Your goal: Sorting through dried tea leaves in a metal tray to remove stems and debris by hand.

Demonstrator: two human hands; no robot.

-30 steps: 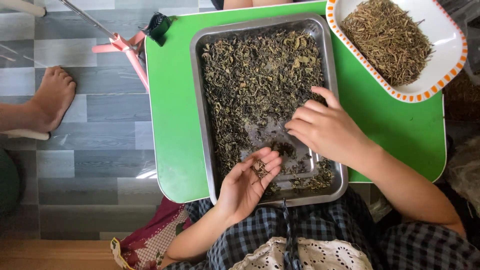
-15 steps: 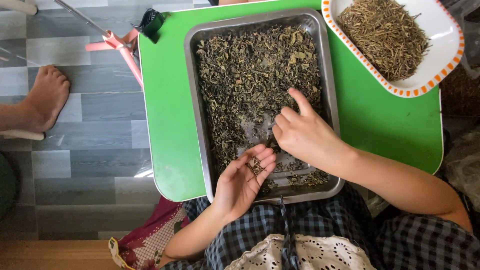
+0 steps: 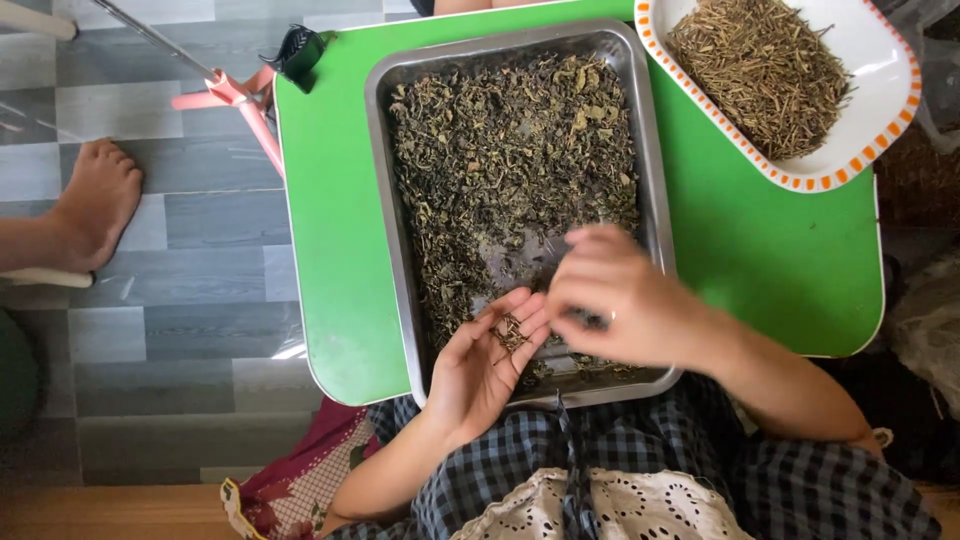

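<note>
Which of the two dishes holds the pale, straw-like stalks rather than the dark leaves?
The white plate with the orange-checked rim, at the green table's far right corner. The grey metal tray beneath both hands holds dark crumpled leaves instead.

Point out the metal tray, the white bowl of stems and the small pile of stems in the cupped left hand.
metal tray (image 3: pixel 384 180): head view, on its bare left wall.
white bowl (image 3: pixel 880 60): head view, on its bare white inner side, right.
pile of stems (image 3: pixel 510 333): head view, middle of the pile on the left palm.
</note>
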